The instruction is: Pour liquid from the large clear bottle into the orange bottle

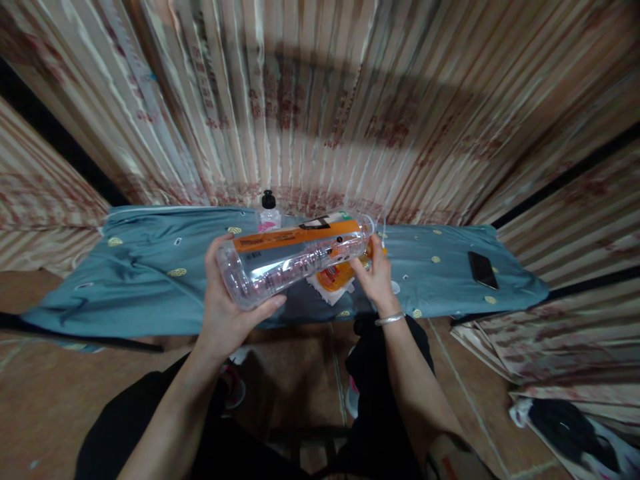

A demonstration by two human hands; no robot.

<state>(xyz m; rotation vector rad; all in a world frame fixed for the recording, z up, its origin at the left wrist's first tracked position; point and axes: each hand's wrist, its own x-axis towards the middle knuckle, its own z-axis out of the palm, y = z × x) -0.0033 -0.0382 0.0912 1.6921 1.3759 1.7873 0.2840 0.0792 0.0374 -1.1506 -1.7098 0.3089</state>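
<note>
A large clear plastic bottle (300,250) with an orange and grey label is held up in front of me, lying nearly sideways with its neck to the right and slightly higher. My left hand (233,300) wraps round its base end. At the neck, my right hand (373,273) has its thumb and fingers closed on the bottle. Partly hidden behind the bottle is a container of orange liquid (335,277), resting on a white tissue (327,293). Beyond it stands a small clear bottle (269,217) with a black cap and a pink label.
A long narrow table has a blue-green cloth (150,267) with yellow prints over it. Towards its right end lies a dark phone (483,269). Pleated, patterned curtains (310,100) hang behind and at both sides. A black and white item (575,433) is on the floor at lower right.
</note>
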